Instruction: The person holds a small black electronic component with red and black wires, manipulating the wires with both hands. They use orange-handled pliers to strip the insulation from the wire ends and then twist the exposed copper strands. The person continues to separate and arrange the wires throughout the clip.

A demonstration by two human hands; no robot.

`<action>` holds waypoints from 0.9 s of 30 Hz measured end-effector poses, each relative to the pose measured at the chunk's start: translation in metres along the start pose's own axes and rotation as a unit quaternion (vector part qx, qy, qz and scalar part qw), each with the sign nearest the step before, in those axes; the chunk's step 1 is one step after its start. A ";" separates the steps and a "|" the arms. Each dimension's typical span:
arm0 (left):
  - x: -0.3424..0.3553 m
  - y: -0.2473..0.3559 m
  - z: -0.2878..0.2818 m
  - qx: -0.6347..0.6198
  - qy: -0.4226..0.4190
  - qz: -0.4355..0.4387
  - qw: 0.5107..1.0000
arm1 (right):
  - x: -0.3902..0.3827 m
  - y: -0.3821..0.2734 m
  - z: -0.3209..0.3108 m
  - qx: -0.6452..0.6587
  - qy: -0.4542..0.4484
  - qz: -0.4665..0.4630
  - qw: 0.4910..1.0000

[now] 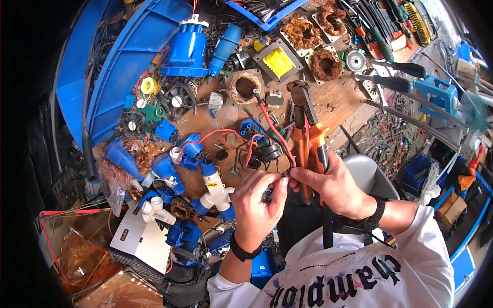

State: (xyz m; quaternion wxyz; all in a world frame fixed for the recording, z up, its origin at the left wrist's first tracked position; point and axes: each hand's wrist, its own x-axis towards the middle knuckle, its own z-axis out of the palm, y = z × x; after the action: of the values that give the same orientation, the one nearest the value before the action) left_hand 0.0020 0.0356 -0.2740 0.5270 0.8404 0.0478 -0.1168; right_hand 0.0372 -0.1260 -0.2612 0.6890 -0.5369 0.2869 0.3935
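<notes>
Right now the pliers (307, 134) sit in the right hand (334, 186), which is clenched around the orange and black handles near their lower ends. Their long axis runs nearly straight up the picture: handles toward 6 o'clock at the person's chest, dark steel nose (299, 92) toward 12 o'clock, tipped slightly to 11, out over the wooden bench (339, 102). As steel, the tool looks heavy for its size and rigid, and the rubbery grips should not slip, so a hold low on the handles gives leverage. Whether the nose is parted I cannot tell.

The red wire (272, 129) is the opposite sort of thing: light, limp, thin, easy to kink. It runs from a small dark end at about 11 o'clock of the hands down toward 5 o'clock, into the fingertips. The left hand (257, 201) is curled, thumb and forefinger pinching at the wire's near end, right against the right thumb; the exact contact is hidden by the fingers. Pinching close to the end seems best for control.

Just at 10 o'clock of the hands lies a black ring-shaped part (270, 152), and at 9 o'clock a white and blue plug fitting (215, 189). A yellow-taped transformer (278, 61) lies well off at 12 o'clock.
</notes>
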 end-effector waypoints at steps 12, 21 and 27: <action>0.004 0.009 -0.006 0.128 -0.020 0.018 0.991 | 0.002 0.008 0.002 -0.074 0.015 -0.018 0.997; 0.002 0.013 -0.003 0.229 -0.026 0.029 0.973 | -0.001 -0.002 0.007 -0.134 0.016 -0.051 0.990; 0.000 0.014 -0.003 0.164 -0.010 0.003 0.986 | 0.001 -0.004 0.004 -0.126 0.003 -0.055 0.990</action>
State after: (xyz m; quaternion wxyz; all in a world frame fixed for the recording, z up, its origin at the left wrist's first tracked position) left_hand 0.0050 0.0321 -0.2608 0.3828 0.9144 0.0202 -0.1299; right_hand 0.0411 -0.1227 -0.2591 0.6354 -0.6357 0.2074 0.3861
